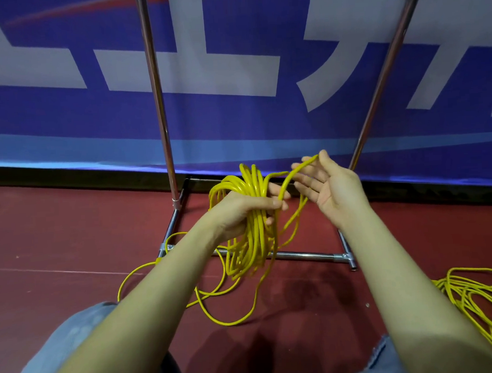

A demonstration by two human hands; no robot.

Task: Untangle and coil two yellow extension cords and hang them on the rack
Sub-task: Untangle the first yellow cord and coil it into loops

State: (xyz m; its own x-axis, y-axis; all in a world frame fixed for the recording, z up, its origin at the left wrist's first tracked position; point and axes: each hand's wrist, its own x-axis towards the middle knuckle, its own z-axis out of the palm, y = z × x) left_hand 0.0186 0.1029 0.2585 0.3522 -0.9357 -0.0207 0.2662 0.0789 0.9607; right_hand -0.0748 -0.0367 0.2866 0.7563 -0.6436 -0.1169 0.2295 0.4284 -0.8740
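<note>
While left fingers (271, 205) grip the coil (253, 214), one strand crosses right fingers (305, 180).

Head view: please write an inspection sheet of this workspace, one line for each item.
Surface: dark red floor, no damage seen.
Job's things: coiled cord held in front of the rack; second cord in a loose pile on the floor at right; rack stands by the banner, nothing hung on the part in view.
Clutter: nothing seen.
Grips: left hand grips the coil; right hand is open, one strand lying over its fingers.
Cables: loose strand trails from the coil across the floor.
Surroundings: blue banner with white characters behind.
</note>
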